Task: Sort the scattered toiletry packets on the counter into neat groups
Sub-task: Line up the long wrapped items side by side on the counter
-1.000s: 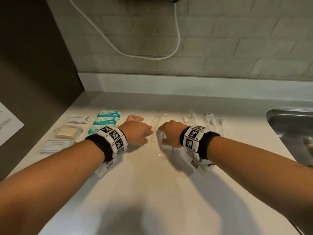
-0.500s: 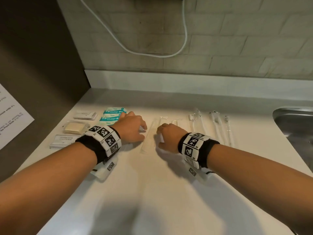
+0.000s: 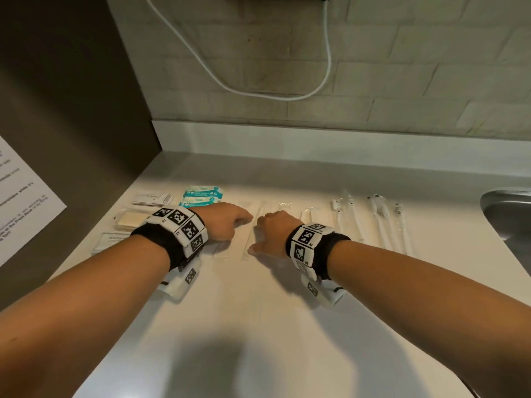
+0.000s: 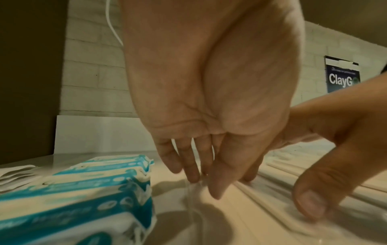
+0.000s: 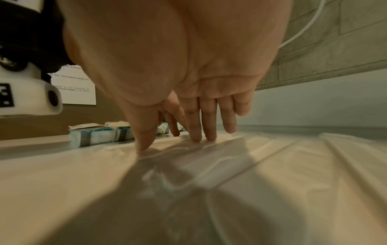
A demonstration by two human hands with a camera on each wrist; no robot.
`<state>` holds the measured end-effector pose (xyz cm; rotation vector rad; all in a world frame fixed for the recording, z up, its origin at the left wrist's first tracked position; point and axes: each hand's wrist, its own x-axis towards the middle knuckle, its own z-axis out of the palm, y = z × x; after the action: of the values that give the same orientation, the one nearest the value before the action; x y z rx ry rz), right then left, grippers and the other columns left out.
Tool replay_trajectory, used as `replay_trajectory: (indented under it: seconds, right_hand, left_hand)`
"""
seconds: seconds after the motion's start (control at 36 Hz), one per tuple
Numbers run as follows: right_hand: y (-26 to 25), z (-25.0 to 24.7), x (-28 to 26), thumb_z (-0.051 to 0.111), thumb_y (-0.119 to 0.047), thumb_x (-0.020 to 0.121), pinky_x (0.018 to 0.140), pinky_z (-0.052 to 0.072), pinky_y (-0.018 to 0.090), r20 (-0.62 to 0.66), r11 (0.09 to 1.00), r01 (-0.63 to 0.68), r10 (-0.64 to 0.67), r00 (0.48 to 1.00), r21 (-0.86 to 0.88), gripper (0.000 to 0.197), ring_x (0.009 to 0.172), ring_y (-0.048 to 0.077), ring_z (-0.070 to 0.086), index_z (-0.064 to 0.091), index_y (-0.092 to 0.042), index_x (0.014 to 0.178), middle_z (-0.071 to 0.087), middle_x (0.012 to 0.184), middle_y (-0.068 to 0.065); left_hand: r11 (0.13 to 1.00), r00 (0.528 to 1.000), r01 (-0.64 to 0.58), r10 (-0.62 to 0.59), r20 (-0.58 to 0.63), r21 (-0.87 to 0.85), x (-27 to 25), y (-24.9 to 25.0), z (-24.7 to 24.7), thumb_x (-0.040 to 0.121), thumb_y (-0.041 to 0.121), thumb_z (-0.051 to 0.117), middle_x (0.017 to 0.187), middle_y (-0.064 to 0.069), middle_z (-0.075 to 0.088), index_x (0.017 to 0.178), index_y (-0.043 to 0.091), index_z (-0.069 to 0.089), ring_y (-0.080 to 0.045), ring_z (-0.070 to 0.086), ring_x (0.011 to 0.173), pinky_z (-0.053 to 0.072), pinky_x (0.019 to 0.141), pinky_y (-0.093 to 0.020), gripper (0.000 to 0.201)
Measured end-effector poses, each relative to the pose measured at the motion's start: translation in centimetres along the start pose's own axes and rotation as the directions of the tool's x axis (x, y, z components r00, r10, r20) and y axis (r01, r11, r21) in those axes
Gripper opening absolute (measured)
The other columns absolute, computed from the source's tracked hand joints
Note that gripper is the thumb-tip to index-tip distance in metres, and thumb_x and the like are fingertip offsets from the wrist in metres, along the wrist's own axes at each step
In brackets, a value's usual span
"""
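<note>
Long clear packets [image 3: 252,234] lie side by side on the white counter [image 3: 258,326], between my two hands. My left hand [image 3: 230,222] reaches down with nearly straight fingers, and its fingertips [image 4: 193,179] touch the edge of one clear packet [image 4: 194,197]. My right hand [image 3: 270,237] presses flat fingers [image 5: 195,132] and thumb onto the clear packets [image 5: 240,154]. Neither hand grips anything. Teal packets [image 3: 202,193] are stacked just left of my left hand, also seen in the left wrist view as teal packets [image 4: 87,195].
At far left lie white sachets [image 3: 152,198], a wrapped soap bar [image 3: 129,221] and a shampoo packet [image 3: 107,242]. Toothbrush packets [image 3: 379,219] lie in a row to the right. A steel sink [image 3: 508,216] is at the right edge. A white cable [image 3: 287,96] hangs on the wall.
Both hands have slid slightly left with the clear packets under them, widening the gap to the toothbrush packets. The head view has tilted up.
</note>
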<state>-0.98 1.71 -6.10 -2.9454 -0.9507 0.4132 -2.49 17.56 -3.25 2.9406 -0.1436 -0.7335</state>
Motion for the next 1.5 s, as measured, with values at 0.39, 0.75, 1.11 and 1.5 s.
replay_trajectory:
  seconds: [0.39, 0.75, 1.11, 1.5]
  right_hand:
    - [0.2, -0.8, 1.2, 0.056, -0.050, 0.088, 0.085, 0.042, 0.034, -0.007, 0.999, 0.046, -0.046, 0.999, 0.006, 0.049, 0.111, 0.028, 0.053, 0.058, -0.013, 0.120, 0.059, 0.118, 0.008]
    - [-0.8, -0.3, 0.0, 0.045, -0.055, 0.093, 0.102, 0.036, 0.036, 0.036, 0.998, 0.065, -0.064, 0.997, -0.028, 0.061, 0.124, 0.028, 0.047, 0.054, -0.007, 0.130, 0.052, 0.137, 0.010]
    - [-0.2, -0.9, -0.5, 0.050, -0.050, 0.090, 0.088, 0.044, 0.035, -0.106, 0.997, 0.028, -0.021, 0.994, 0.070, 0.049, 0.110, 0.027, 0.054, 0.058, -0.015, 0.122, 0.060, 0.118, 0.007]
    - [6.7, -1.5, -5.3, 0.059, -0.051, 0.084, 0.099, 0.041, 0.036, -0.023, 0.996, -0.091, 0.090, 0.996, -0.018, 0.042, 0.112, 0.019, 0.048, 0.059, -0.032, 0.121, 0.059, 0.117, -0.004]
  left_hand:
    - [0.983, 0.986, -0.054, 0.080, -0.147, 0.173, 1.4, -2.2, 1.3, 0.082, 0.050, 0.064, 0.142, 0.003, 0.047, 0.135, 0.025, 0.050, -0.028, 0.038, 0.132, 0.030, 0.107, -0.044, 0.060]
    - [0.972, 0.994, -0.021, 0.046, -0.100, 0.232, 1.0, -2.8, 2.1, 0.085, 0.060, 0.050, 0.142, 0.001, 0.048, 0.130, 0.020, 0.053, -0.027, 0.036, 0.130, 0.024, 0.106, -0.048, 0.060]
    - [0.990, 0.918, 0.074, -0.116, -0.380, -0.123, 1.8, -0.5, 1.8, 0.087, 0.046, 0.063, 0.117, -0.002, 0.053, 0.114, 0.019, 0.062, -0.023, 0.055, 0.101, 0.043, 0.087, -0.034, 0.039]
    - [0.947, 0.921, -0.288, 0.314, -0.231, 0.140, 3.0, 4.6, 3.2, 0.084, 0.061, 0.056, 0.139, 0.011, 0.051, 0.137, 0.033, 0.053, -0.018, 0.037, 0.120, 0.032, 0.102, -0.038, 0.060]
